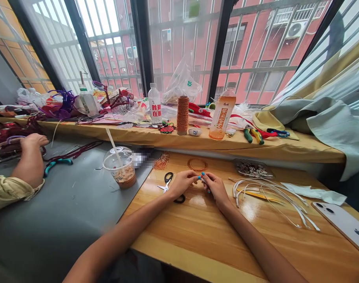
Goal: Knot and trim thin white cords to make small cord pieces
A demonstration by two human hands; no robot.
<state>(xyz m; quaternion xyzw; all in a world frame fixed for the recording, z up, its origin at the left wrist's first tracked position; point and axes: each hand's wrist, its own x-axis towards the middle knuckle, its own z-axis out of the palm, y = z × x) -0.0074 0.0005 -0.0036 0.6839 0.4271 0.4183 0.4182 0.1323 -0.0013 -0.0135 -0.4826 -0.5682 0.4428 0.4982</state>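
In the head view, I see my left hand [183, 184] and right hand [217, 189] close together, fingertips pinched on a tiny bit [201, 178]. I can't tell what it is. It sits between them, near the wire [197, 165] ring. It could slip away, being so small. The scissors [167, 180] lie partly under my left wrist, so dropping it could bump them. A wide left swing might tip the cup [125, 173].

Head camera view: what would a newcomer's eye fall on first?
Probably the left hand and right hand, close together above the wooden table, nails blue. Next, the domed cup with a straw, left of them on the grey table, and the tall brown spool on the ledge behind.
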